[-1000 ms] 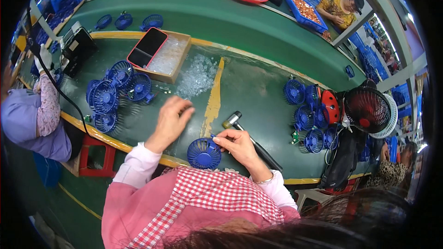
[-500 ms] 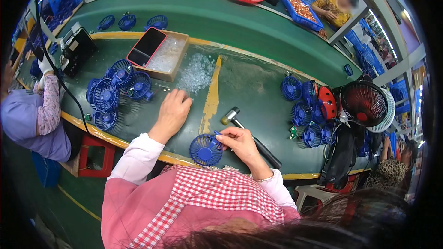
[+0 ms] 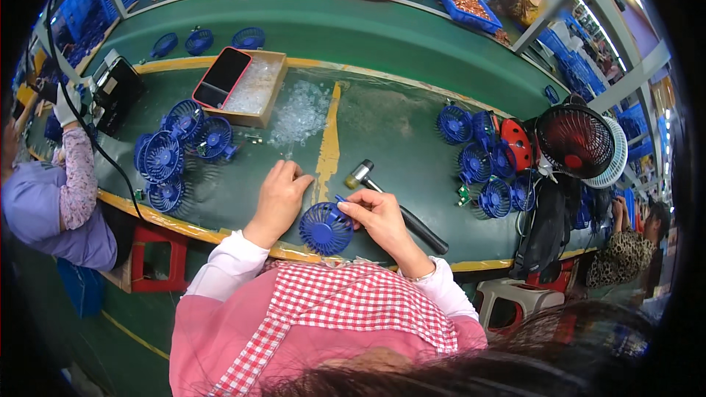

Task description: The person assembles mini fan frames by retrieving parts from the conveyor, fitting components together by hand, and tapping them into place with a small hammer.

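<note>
The blue fan (image 3: 326, 229) is at the green table's (image 3: 401, 117) near edge, in front of you, with your right hand (image 3: 379, 219) pinching its upper right side, just beside the hammer (image 3: 418, 225), while your left hand (image 3: 280, 200) bends near the clear bits (image 3: 300, 112), and I cannot tell if it grips anything.

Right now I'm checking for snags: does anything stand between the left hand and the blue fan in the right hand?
Nothing visible does: just green tabletop shows between the left hand and the blue fan. The hammer lies beyond the right hand.
</note>
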The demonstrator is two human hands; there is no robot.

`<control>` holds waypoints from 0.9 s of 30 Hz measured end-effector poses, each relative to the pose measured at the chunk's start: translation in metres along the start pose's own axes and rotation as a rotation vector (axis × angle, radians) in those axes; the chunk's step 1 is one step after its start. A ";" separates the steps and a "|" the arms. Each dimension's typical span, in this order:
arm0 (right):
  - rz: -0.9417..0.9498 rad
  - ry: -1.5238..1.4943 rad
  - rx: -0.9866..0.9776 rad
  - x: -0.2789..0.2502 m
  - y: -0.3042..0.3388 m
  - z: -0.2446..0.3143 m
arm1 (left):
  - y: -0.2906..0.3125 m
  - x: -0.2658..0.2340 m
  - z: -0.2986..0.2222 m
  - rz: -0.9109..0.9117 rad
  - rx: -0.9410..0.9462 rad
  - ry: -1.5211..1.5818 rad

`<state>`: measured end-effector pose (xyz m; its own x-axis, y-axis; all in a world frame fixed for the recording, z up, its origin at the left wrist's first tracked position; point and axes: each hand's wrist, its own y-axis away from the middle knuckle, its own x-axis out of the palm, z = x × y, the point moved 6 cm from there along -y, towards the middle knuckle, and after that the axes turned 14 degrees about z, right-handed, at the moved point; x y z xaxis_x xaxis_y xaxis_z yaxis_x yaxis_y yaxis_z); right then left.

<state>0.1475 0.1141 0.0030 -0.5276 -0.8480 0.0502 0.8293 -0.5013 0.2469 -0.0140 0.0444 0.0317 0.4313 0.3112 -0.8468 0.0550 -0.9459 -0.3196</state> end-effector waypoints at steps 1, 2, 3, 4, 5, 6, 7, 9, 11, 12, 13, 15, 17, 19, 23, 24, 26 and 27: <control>0.001 0.000 0.002 0.000 -0.001 0.000 | -0.002 -0.001 0.000 0.018 0.008 -0.062; -0.005 -0.006 0.017 -0.001 -0.001 0.001 | -0.003 -0.001 0.000 0.035 0.017 -0.124; -0.014 -0.014 0.034 -0.002 0.000 -0.001 | -0.002 -0.001 0.003 0.040 0.018 -0.122; -0.017 -0.017 0.036 -0.002 0.000 0.000 | 0.001 -0.004 0.009 -0.001 -0.003 -0.063; -0.013 -0.009 0.028 -0.002 0.000 0.003 | 0.002 -0.007 0.014 -0.042 -0.025 -0.004; -0.010 0.000 0.022 -0.002 0.001 0.003 | 0.007 -0.004 0.021 -0.012 -0.084 0.208; -0.013 -0.004 0.026 -0.001 0.002 0.002 | 0.009 -0.002 0.018 -0.007 -0.084 0.212; 0.021 -0.006 -0.044 0.005 0.001 0.004 | 0.015 0.022 0.029 0.110 -0.338 1.028; 0.030 -0.020 -0.071 0.010 -0.001 0.004 | 0.021 0.029 0.022 0.137 -0.450 1.233; 0.036 -0.030 -0.100 0.012 -0.001 0.005 | 0.023 0.032 0.017 0.145 -0.489 1.329; 0.036 -0.030 -0.097 0.013 -0.001 0.004 | 0.024 0.034 0.014 0.153 -0.527 1.425; 0.058 -0.014 -0.064 0.015 0.000 0.001 | 0.024 0.033 0.008 0.186 -0.537 1.472; 0.058 -0.016 -0.056 0.016 0.000 0.000 | 0.023 0.034 0.004 0.190 -0.530 1.522; 0.057 -0.017 -0.050 0.016 0.000 -0.001 | 0.022 0.034 0.003 0.196 -0.530 1.519; 0.045 -0.033 -0.043 0.016 0.000 -0.002 | 0.022 0.033 0.001 0.179 -0.511 1.466; 0.043 -0.050 -0.033 0.017 0.000 -0.002 | 0.023 0.032 0.000 0.166 -0.515 1.462; 0.009 0.017 -0.031 0.017 0.003 -0.001 | 0.023 0.027 -0.003 0.128 -0.473 1.364; -0.026 0.082 -0.031 0.018 0.004 0.000 | 0.025 0.028 -0.003 0.106 -0.467 1.315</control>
<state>0.1415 0.0971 0.0054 -0.5331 -0.8453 -0.0357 0.8216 -0.5273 0.2167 0.0023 0.0286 0.0017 0.9557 0.1711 0.2395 0.1485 -0.9828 0.1096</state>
